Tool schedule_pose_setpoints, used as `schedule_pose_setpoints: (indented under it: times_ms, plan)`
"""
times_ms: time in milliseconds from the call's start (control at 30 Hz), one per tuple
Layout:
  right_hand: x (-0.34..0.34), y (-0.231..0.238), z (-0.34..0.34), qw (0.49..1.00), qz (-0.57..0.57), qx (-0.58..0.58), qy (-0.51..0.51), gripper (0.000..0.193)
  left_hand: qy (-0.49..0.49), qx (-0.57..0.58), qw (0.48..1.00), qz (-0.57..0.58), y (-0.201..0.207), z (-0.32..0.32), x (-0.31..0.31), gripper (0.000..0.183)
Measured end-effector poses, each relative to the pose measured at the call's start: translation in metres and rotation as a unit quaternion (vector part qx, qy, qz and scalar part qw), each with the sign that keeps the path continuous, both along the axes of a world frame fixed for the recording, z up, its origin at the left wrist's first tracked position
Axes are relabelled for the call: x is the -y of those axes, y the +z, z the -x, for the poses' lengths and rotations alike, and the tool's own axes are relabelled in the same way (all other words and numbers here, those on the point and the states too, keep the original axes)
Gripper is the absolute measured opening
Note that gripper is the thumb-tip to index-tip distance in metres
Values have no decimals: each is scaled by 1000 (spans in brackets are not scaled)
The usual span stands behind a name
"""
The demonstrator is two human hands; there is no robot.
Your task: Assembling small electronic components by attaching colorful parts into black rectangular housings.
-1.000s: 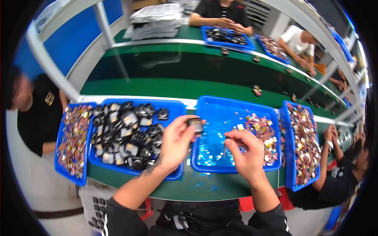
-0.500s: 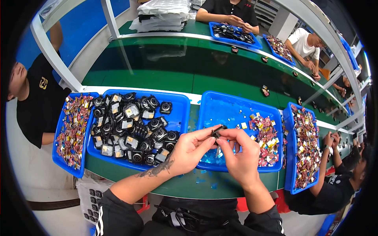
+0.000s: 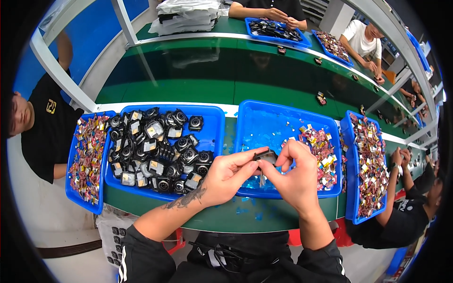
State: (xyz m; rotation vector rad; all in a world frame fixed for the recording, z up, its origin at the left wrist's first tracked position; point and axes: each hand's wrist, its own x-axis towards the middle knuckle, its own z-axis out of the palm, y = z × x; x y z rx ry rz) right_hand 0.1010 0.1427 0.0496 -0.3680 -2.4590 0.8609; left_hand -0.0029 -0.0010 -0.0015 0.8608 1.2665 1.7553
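Pinched between the thumb and fingers of my left hand (image 3: pixel 225 175) is a black smartwatch case (image 3: pixel 265 154), tilted, with a pale inside showing. My right hand (image 3: pixel 298 178) has its thumb against the case's near edge and its fingers bent close to the right side. Part of the case is hidden by my fingers. Both hands are above the near edge of a blue tray (image 3: pixel 245 120), which has small circuit pieces with red and yellow parts (image 3: pixel 323 153) at its right and bits of blue film (image 3: pixel 264 125).
Left of my hands, a blue tray (image 3: pixel 212 134) holds piled black watch cases (image 3: pixel 155 153). Narrower blue trays of circuit pieces stand at the far left (image 3: pixel 89 160) and right (image 3: pixel 370 170). Beyond lies a green conveyor belt (image 3: pixel 188 78) with scattered parts. Several people sit around the line.
The watch case has tilted so its pale inside shows more. My right index finger has lifted and bent away from it. The whole view has shifted slightly.
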Motion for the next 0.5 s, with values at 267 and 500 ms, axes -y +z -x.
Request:
schedule_pose_setpoints:
  times_ms: [267,500]
  plan:
    - [15,-13,-11,991,98,-78,56,27,121,71,989,-37,4,-4,-8,35]
    - [6,-13,-20,909,409,-71,38,22,157,-459,874,-26,16,-1,0,36]
